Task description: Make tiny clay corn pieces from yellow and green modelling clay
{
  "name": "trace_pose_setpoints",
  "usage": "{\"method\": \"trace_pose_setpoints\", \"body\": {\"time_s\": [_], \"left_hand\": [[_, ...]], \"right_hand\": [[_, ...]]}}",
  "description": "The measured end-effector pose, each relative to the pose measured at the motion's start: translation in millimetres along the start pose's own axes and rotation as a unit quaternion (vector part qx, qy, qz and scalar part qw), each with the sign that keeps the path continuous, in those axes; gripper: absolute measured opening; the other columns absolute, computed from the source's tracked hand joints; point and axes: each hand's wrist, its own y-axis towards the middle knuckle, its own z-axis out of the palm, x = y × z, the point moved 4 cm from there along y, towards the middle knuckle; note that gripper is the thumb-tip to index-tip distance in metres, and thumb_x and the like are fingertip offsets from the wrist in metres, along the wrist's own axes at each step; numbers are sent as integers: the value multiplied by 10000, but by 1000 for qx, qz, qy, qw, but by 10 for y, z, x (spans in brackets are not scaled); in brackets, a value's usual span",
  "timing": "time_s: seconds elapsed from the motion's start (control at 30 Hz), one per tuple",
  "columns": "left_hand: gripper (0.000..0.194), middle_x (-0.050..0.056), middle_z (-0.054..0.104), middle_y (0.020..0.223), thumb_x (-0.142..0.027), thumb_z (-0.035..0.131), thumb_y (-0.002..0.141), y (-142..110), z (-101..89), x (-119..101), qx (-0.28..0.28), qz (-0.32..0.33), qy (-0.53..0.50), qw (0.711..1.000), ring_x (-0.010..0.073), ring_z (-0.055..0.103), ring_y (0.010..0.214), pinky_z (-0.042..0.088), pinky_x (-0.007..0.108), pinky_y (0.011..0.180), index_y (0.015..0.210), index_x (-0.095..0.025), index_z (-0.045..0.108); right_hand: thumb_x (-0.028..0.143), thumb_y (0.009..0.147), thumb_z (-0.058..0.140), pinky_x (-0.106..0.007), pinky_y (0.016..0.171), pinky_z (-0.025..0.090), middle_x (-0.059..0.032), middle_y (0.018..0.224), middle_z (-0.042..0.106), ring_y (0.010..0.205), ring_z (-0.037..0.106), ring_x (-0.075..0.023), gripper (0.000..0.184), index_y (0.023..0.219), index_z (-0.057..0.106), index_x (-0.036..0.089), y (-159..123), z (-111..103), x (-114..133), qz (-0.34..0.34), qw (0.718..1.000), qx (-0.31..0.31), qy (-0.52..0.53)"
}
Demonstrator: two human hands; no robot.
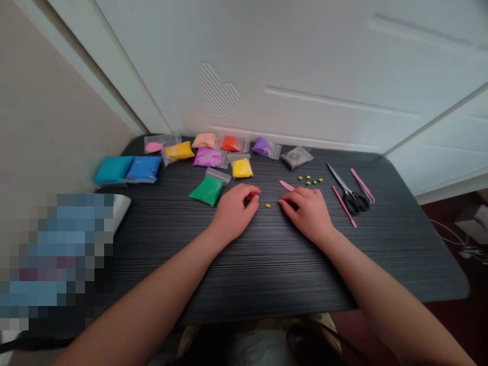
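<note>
The dark tabletop [263, 274] carries all items. My left hand [233, 209] is partly open, thumb and forefinger apart, with nothing visible between them. My right hand [310, 213] is curled; I cannot tell whether its fingertips meet or grip anything. Beyond my left hand lie bags of coloured material, the green bag [208, 190] nearest. Black-handled scissors [346, 190] rest to the right of my right hand, between pink tweezers [362, 184] and a slim pink rod [344, 206]. A pink blade [286, 186] is partly hidden behind my right fingers. Yellow-and-green pieces [308, 183] sit beyond that hand. One yellow piece [268, 206] lies on the tabletop, between my hands.
</note>
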Motion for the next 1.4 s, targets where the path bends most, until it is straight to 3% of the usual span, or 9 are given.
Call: {"method": "trace_pose_setpoints", "body": {"time_s": [0.17,0.37,0.53,0.7,0.93,1.17,1.4], "left_hand": [[194,24,591,847,-201,423,802,-9,4,2,-7,15,-6,1000,133,539,764,440,270,732,924,-163,569],[223,34,603,896,-158,408,799,-1,33,-72,23,74,25,997,166,522,891,410,322,828,917,-175,597],[217,30,601,870,-144,419,784,33,11,-51,14,39,17,999,164,532,855,432,325,797,896,-188,599],[205,24,603,845,-169,421,794,65,4,-22,24,21,3,999,156,541,831,441,310,775,881,-192,605],[183,23,598,861,-186,425,811,75,23,3,48,14,-8,999,151,529,852,415,306,800,880,-190,594],[189,24,605,861,-202,425,811,75,21,1,53,16,0,998,153,534,847,417,311,796,881,-189,600],[188,27,605,863,-203,428,808,66,34,-9,50,23,11,998,158,527,846,417,319,792,888,-188,598]], "right_hand": [[283,852,410,-305,756,269,-33,897,618,872,521,-159,217,885,611,207,-14,-48,-23,-14,1000,1,0],[275,860,401,-312,755,275,-50,870,617,850,515,-158,252,992,603,203,-128,-113,77,-63,997,6,-42],[363,860,375,-336,770,283,-72,876,600,860,494,-185,367,1164,507,203,-213,-139,128,-72,994,56,-67],[458,839,362,-356,777,284,-90,931,572,875,463,-214,455,1210,466,216,-83,-136,117,-65,991,82,-86],[476,834,349,-365,782,289,-76,935,540,848,450,-209,485,1252,412,237,-241,-101,75,-57,984,152,-69],[519,826,313,-379,786,292,-92,970,518,889,429,-235,532,1271,385,236,-51,-56,65,-49,985,143,-79],[483,824,365,-362,759,303,-82,928,524,830,443,-212,498,1251,414,232,-279,-111,25,-59,985,149,-64]]}}
